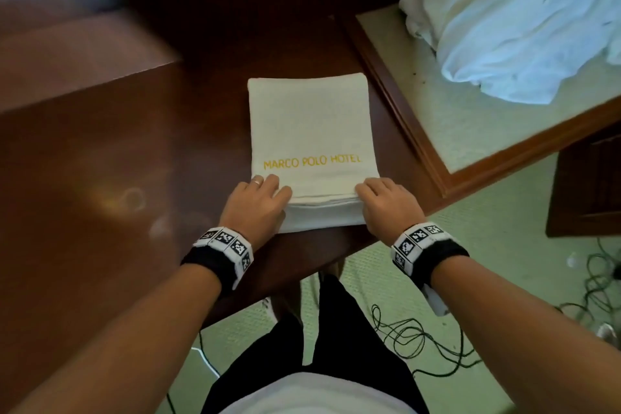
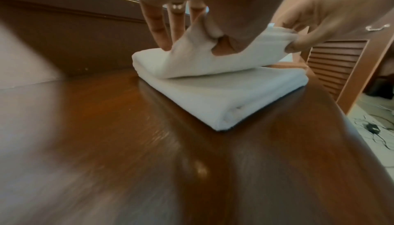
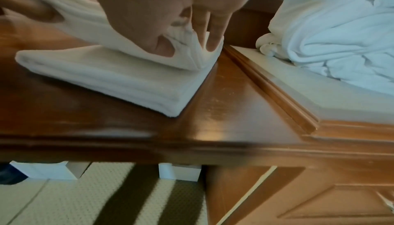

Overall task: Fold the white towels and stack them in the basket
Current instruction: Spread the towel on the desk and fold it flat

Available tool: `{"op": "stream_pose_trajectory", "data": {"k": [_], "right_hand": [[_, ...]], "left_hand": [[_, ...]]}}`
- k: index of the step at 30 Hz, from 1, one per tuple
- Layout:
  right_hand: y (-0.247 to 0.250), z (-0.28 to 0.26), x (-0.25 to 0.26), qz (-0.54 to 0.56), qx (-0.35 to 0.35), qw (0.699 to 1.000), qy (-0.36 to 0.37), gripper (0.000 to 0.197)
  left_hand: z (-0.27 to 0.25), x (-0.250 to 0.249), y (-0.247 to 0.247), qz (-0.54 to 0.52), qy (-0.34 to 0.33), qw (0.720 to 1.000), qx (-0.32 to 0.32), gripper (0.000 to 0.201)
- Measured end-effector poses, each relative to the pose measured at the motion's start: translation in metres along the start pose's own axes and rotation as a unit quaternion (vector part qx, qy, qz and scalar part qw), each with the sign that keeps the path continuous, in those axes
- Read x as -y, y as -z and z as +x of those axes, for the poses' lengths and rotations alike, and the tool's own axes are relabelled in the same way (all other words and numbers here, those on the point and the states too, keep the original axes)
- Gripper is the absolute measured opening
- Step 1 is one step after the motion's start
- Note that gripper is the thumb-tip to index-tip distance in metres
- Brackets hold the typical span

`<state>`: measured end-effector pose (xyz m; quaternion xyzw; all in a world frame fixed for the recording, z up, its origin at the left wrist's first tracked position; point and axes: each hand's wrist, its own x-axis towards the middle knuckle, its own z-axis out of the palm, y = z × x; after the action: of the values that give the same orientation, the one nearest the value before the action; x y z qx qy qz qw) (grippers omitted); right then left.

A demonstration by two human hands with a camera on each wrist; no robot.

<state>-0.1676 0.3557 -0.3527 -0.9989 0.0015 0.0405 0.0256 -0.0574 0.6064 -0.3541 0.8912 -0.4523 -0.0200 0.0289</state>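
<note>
A folded white towel (image 1: 311, 131) with yellow "MARCO POLO HOTEL" lettering lies on the dark wooden table (image 1: 100, 178). My left hand (image 1: 260, 198) grips the near left corner of its upper layers, and my right hand (image 1: 383, 200) grips the near right corner. In the left wrist view the upper fold (image 2: 213, 56) is lifted off the lower layers (image 2: 224, 97), pinched between thumb and fingers. The right wrist view shows the same lifted fold (image 3: 132, 39) bunched under my right hand. No basket is in sight.
A crumpled heap of white linen (image 1: 524, 20) lies on a cream-topped, wood-framed surface (image 1: 470, 131) at the right. Black cables (image 1: 420, 339) trail over the pale carpet below. A louvred wooden door (image 2: 332, 63) stands beyond the table.
</note>
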Motion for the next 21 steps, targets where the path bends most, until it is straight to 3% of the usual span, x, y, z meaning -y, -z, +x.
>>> {"op": "stream_pose_trajectory", "data": {"k": [2, 5, 8, 11, 13, 18, 21], "right_hand": [[-0.006, -0.01, 0.0, -0.013, -0.012, 1.0, 0.006, 0.027], [-0.016, -0.02, -0.002, -0.025, 0.026, 0.999, -0.005, 0.032], [-0.014, -0.018, -0.003, -0.022, 0.031, 0.999, -0.001, 0.029], [-0.007, -0.015, -0.003, -0.01, -0.003, 1.0, 0.004, 0.02], [-0.008, -0.019, -0.002, 0.0, -0.013, 1.0, 0.019, 0.017], [-0.017, -0.031, 0.004, -0.013, 0.051, 0.998, 0.038, 0.033], [-0.017, -0.026, 0.004, -0.022, 0.044, 0.998, 0.032, 0.032]], "left_hand": [[-0.013, 0.001, -0.005, -0.011, -0.013, 1.0, -0.015, 0.026], [-0.027, -0.004, -0.021, -0.023, -0.036, 0.999, 0.02, 0.025], [-0.026, -0.006, -0.024, -0.036, -0.002, 0.999, 0.038, 0.024], [-0.026, -0.007, -0.019, -0.064, 0.024, 0.998, 0.004, 0.017], [-0.033, -0.006, -0.021, -0.075, 0.02, 0.997, -0.012, 0.022], [-0.054, 0.001, -0.034, -0.061, -0.006, 0.997, 0.042, 0.039], [-0.046, -0.003, -0.034, -0.032, -0.005, 0.999, 0.03, 0.023]]}}
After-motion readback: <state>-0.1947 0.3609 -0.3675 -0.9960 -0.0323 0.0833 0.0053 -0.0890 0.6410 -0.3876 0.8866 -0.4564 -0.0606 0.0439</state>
